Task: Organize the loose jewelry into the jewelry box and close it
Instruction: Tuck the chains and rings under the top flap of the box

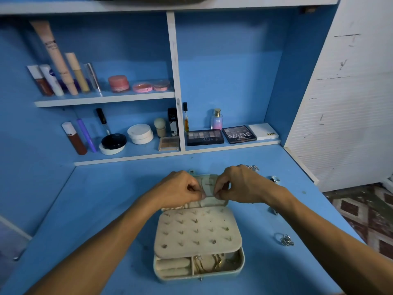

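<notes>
The jewelry box lies open on the desk, in the middle and near its front edge, with the lid folded back on the far side.

Grip state: the left grip and the right grip are both held over the inside of the lid, close together. On each, the fingers are curled and the thumb is pressed against the forefinger in a pinch. The small piece pinched is too small to identify, so it probably is a fine item being fitted into the lid.

Done so far:
- The earring panel carries many studs.
- The front compartment holds gold pieces.

Left to do:
- Loose silver items remain on the desk to the right of the box: a chain near the shelf, a ring beside it, a further piece at the right forearm, and a cluster of rings nearer the front.
- The lid is not yet shut.

Judgement: the task is around halfway.
</notes>
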A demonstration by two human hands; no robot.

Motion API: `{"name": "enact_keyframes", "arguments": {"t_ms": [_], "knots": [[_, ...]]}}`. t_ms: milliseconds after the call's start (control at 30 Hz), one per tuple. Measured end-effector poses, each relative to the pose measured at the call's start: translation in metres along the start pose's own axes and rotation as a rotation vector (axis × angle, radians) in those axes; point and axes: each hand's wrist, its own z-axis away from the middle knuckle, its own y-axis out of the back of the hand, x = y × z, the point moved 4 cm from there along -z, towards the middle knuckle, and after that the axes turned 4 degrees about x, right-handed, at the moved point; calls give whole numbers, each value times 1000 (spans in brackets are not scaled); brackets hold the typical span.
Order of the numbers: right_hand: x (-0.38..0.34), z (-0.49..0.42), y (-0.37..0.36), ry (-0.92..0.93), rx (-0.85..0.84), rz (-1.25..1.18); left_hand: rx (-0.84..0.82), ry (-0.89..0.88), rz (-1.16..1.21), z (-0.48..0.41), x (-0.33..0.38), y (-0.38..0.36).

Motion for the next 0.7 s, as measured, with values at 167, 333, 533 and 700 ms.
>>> {"name": "enact_keyframes", "arguments": {"t_ms": [167, 333, 533, 700], "knots": [[2, -3, -2, 9, 10, 16, -13, -50, -51, 1, 1, -1], [0, -6, -5, 70, -46, 91, -33, -44, -38, -2, 2, 1], [0, -1, -6, 103, -88, 114, 3, -92, -30, 1, 4, 3], [1, -2, -3, 97, -49, 46, -49, -83, -100, -1, 7, -1]]}}
